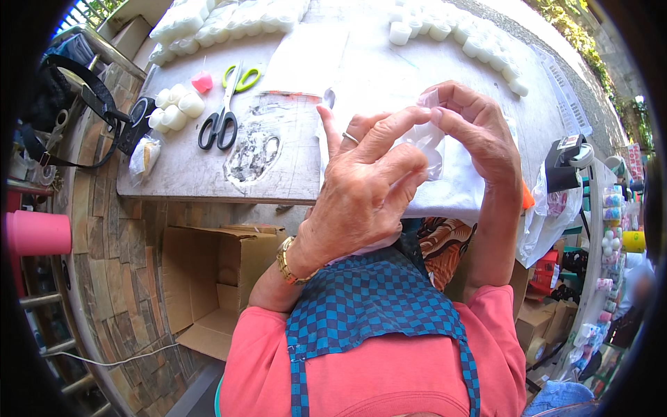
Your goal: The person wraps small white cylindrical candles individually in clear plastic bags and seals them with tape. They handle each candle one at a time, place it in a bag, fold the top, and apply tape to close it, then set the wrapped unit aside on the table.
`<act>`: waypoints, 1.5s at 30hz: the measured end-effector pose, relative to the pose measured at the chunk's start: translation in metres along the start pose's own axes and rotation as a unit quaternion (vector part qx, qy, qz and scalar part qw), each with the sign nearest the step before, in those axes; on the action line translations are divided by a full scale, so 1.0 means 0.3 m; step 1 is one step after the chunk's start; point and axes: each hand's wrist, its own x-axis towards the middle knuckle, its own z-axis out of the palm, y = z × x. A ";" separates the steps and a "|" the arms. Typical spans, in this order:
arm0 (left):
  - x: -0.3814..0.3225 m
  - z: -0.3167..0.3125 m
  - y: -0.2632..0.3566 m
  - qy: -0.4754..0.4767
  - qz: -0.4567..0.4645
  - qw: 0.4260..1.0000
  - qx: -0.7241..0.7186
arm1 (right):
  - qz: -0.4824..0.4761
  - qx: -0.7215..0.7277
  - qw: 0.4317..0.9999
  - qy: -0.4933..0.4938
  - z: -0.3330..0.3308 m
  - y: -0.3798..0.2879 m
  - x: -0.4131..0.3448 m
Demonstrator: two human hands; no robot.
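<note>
My left hand (370,180), with a ring and a gold-coloured watch, reaches across in front of my chest. Its fingers meet the near side of a clear plastic bag (435,154). On the other side, my right hand (477,130) pinches the top edge of the same bag between thumb and fingers. White rounded shapes show through the film; my left hand partly hides them. Both hands are above a white cloth (461,195) at the table's front edge. To the left lie black-handled scissors (221,122), overlapping lime-green-handled scissors (245,81).
White candles stand in rows (484,49) at the back right, with more in clear wrapping (229,26) at the back left. A small candle group (177,107), a pink candle (202,82) and a wrapped packet (145,158) sit left. Below is a cardboard box (208,281).
</note>
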 end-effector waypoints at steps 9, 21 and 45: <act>0.005 0.011 0.002 0.007 0.004 1.000 -0.016 | 0.000 -0.100 0.995 -0.032 -0.010 -0.035 0.005; 0.007 0.017 0.017 -0.012 0.013 0.999 0.042 | -0.028 -0.068 0.996 0.055 0.020 -0.012 0.009; 0.045 -0.004 0.067 -0.094 0.000 0.988 0.119 | -0.067 -0.038 0.997 -0.006 -0.040 -0.023 -0.045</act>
